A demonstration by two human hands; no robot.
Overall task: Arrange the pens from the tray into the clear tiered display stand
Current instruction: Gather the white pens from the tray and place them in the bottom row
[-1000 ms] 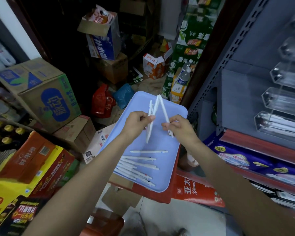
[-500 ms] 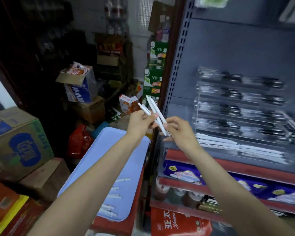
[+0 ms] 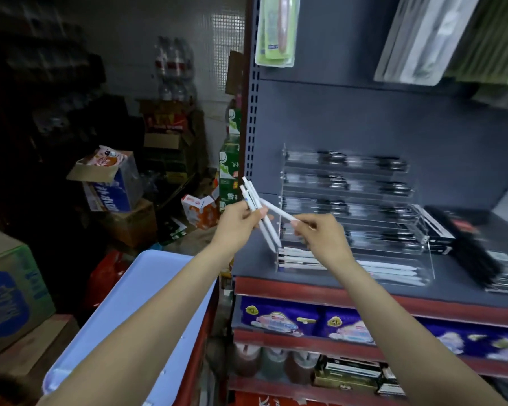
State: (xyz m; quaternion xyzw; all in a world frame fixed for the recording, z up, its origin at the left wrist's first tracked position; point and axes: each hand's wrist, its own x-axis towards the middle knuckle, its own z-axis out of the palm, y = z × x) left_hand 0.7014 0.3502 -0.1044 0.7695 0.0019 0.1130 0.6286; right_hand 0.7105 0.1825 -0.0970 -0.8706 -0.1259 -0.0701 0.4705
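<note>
Broadly, a grey shelf [image 3: 349, 127] fills the right of the view, and on its deck stands the clear stand [image 3: 349, 218], tiers stepping up toward the back panel; the upper tiers look filled with dark pens, though blur makes that uncertain, while the lowest trough [image 3: 364, 266] holds a row of white pens lying flat. Lower left, the blue tray [image 3: 147, 300] sits beside the shelf, mostly hidden by the left forearm, so what remains on it cannot be told. Both hands are raised between tray and stand. The left hand [image 3: 238, 221] is closed on a small bundle of white pens [image 3: 257, 210], gripped about mid-length so the tops fan up past the fingers and the tips point down toward the trough's left end. The right hand [image 3: 320, 234] pinches one pen [image 3: 277, 212] by its end between thumb and fingertips, its other end lying against the bundle by the left thumb. These pens look light, stiff and smooth-barrelled, likely to slide against one another in a loose fist, so the bundle wants a firm mid-barrel hold. A single pen is best taken near the middle, where it stays level and can be laid flat into the trough without tipping.
</note>
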